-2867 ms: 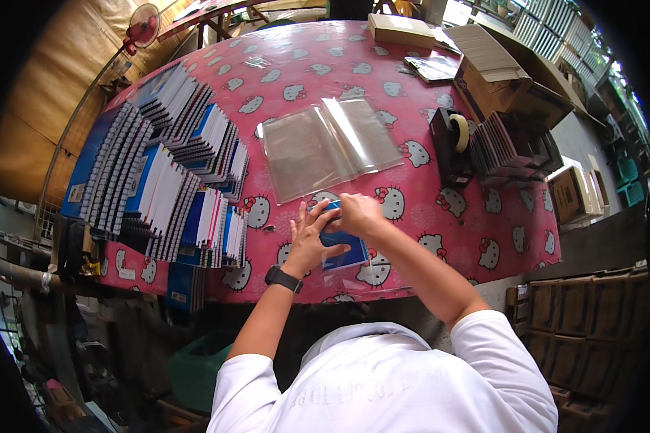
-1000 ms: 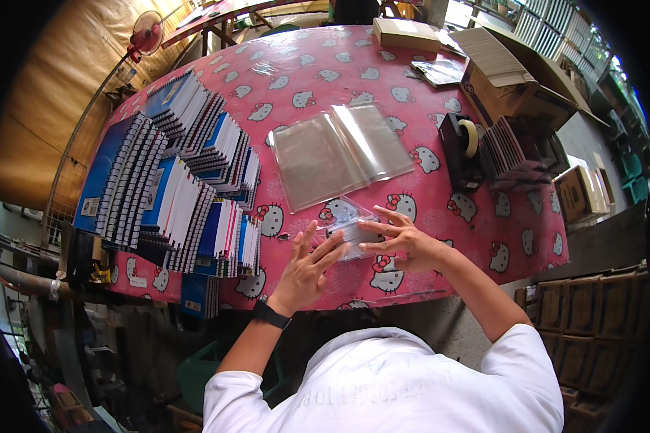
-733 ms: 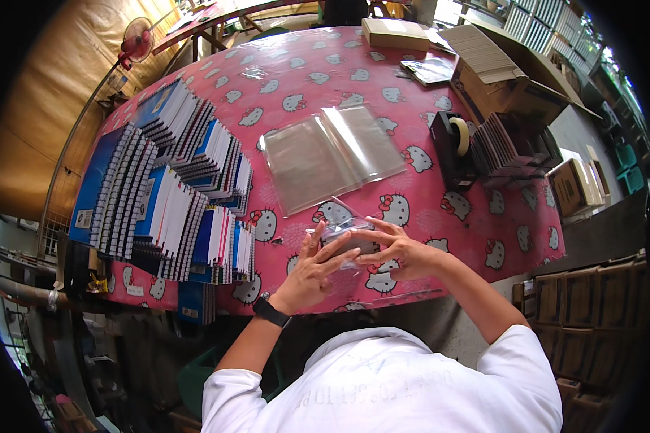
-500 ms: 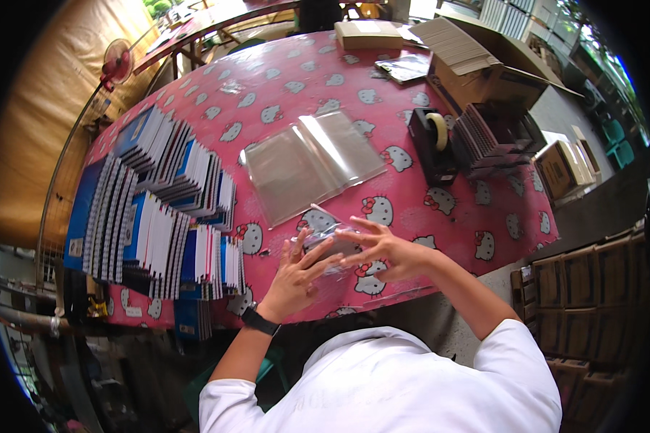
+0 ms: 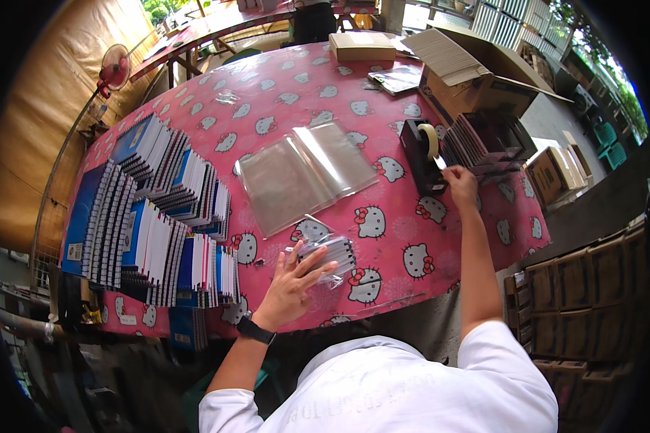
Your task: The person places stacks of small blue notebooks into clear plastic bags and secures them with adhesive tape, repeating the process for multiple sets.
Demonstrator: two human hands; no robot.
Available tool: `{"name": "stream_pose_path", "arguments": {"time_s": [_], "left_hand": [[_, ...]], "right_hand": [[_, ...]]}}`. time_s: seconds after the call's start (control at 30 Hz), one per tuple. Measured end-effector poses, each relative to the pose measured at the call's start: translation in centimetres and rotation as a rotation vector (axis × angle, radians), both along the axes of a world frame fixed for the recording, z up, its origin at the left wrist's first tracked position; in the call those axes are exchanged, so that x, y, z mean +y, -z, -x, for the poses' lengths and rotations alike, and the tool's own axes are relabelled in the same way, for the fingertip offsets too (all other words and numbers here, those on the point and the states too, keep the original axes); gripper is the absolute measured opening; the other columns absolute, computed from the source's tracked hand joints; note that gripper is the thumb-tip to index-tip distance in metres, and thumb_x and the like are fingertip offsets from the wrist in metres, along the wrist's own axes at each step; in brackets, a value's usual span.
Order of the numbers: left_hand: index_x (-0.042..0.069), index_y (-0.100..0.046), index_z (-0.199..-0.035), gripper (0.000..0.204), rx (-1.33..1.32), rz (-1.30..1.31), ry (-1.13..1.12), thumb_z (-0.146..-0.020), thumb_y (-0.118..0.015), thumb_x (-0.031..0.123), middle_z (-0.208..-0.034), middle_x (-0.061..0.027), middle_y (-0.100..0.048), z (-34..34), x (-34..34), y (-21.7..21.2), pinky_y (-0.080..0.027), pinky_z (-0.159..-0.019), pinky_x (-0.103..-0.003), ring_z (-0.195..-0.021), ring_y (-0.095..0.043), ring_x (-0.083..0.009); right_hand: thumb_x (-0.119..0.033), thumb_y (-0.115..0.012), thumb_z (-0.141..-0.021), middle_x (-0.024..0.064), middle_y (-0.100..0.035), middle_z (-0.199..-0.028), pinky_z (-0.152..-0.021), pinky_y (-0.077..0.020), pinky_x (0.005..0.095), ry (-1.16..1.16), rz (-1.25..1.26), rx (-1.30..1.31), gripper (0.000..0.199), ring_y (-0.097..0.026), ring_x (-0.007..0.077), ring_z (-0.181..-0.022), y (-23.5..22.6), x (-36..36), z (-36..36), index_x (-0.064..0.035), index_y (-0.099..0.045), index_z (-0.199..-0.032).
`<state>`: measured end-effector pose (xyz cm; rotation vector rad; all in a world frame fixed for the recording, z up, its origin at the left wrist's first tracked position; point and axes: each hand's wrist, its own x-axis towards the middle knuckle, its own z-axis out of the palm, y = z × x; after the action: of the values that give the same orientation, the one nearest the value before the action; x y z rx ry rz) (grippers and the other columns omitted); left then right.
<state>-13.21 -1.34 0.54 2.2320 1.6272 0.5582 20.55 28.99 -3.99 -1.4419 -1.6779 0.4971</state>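
Note:
My left hand [image 5: 297, 283], with a black watch on its wrist, lies with spread fingers on a small spiral-bound notebook bundle [image 5: 337, 254] wrapped in crinkled clear plastic. At the black tape dispenser [image 5: 420, 164], my right hand [image 5: 462, 186] is closed in a pinch on the end of the tape [image 5: 440, 163] at its near side. The tape roll [image 5: 428, 138] sits upright in the dispenser. Beyond my left hand, a pile of clear plastic sleeves [image 5: 282, 184] lies flat on the pink patterned tablecloth [image 5: 419, 249].
Several stacks of spiral notebooks [image 5: 155, 238] fill the table's left side. Dark spiral notebooks [image 5: 477, 144] stand right of the dispenser, near an open cardboard box [image 5: 462, 79]. A flat carton [image 5: 361, 47] lies at the far edge. Brown boxes [image 5: 578, 296] are stacked on the right.
My right hand has left the plastic-wrapped bundle and reached right and away to the tape dispenser, pinching the tape. My left hand has stayed at the bundle, which now shows more.

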Motion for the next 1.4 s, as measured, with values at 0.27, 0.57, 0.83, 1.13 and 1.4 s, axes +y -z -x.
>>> {"name": "stream_pose_path", "arguments": {"time_s": [0.27,0.57,0.83,1.13,1.4], "left_hand": [[0.028,-0.049,-0.132,0.083,-0.01,0.007,0.013,-0.059,-0.051,-0.01,-0.149,0.0002,-0.029,-0.3,0.3,0.0,-0.017,-0.107,-0.064,-0.14,-0.015,-0.0365],[0.032,-0.049,-0.133,0.079,0.007,0.06,0.043,-0.061,-0.059,0.0,-0.153,-0.0017,-0.019,0.4,0.5,0.0,-0.015,-0.107,-0.065,-0.14,-0.01,-0.0412],[0.028,-0.048,-0.134,0.081,-0.104,-0.127,-0.016,-0.06,-0.077,0.014,-0.152,-0.0023,-0.023,0.3,0.4,1.4,-0.02,-0.107,-0.062,-0.14,-0.015,-0.0387],[0.012,-0.069,-0.087,0.019,-0.564,-0.627,-0.18,-0.073,-0.076,0.023,-0.08,0.0003,-0.068,-2.9,1.1,-5.2,-0.034,-0.102,-0.042,-0.098,-0.059,-0.0207],[0.004,-0.056,-0.123,0.059,-1.138,0.143,-0.515,-0.074,-0.078,0.028,-0.107,-0.0122,-0.063,0.1,2.6,3.0,-0.047,-0.083,-0.031,-0.087,-0.062,-0.0221]], "right_hand": [[-0.021,-0.07,-0.082,-0.0029,-0.059,-0.069,-0.049,-0.0345,0.0208,-0.383,0.974,0.684,0.016,-0.045,0.0055,-0.053,2.4,-4.3,3.9,-0.0054,-0.067,-0.081],[-0.053,-0.071,-0.068,0.0157,-0.068,-0.078,-0.071,-0.0517,0.0343,-0.95,0.424,-0.895,0.053,-0.068,0.0238,-0.077,-11.2,-15.5,20.1,-0.0011,-0.071,-0.078],[-0.044,-0.078,-0.061,0.0092,-0.067,-0.086,-0.075,-0.051,0.0359,-0.8,0.281,-1.092,0.044,-0.064,0.0256,-0.086,-12.1,-12.9,13.8,-0.0058,-0.068,-0.081],[-0.014,-0.076,-0.069,0.0066,-0.061,-0.095,-0.082,-0.0451,0.0351,-0.888,0.019,-0.023,0.024,-0.055,0.0232,-0.096,-5.4,-15.0,11.8,-0.0069,-0.065,-0.09],[-0.016,-0.073,-0.079,0.0028,-0.063,-0.098,-0.087,-0.0412,0.031,-1.068,0.268,0.28,0.02,-0.054,0.0158,-0.098,-3.9,-15.0,16.1,-0.0072,-0.069,-0.096]]}}
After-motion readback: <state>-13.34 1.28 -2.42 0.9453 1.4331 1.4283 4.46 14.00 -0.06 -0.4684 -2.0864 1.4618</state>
